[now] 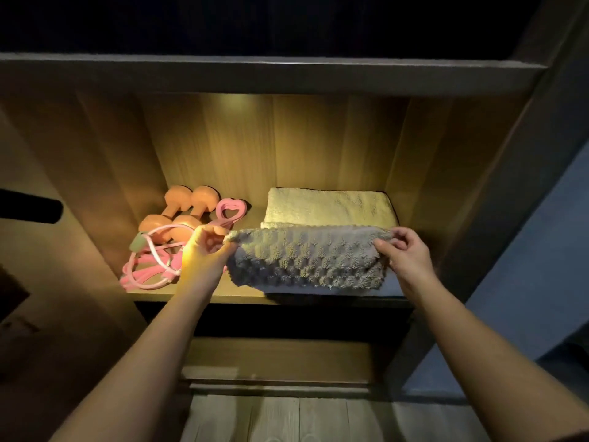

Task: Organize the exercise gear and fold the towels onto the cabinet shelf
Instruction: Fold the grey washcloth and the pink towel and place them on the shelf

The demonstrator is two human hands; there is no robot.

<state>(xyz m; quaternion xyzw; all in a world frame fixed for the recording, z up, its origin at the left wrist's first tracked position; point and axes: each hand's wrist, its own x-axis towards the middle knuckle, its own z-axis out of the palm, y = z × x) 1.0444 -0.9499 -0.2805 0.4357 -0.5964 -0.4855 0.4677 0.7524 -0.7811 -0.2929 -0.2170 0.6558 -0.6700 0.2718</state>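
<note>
Each grip pinches a far corner of the grey towel (306,260): left hand (207,250), right hand (404,253). The towel lies on the shelf (191,290), in front of a cream towel (328,207).

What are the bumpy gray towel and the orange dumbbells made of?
The gray towel looks like soft fluffy cloth, probably terry or microfiber: tufted bumps in rows. The orange dumbbells look coated in smooth matte rubber or vinyl: even colour, no shine.
</note>
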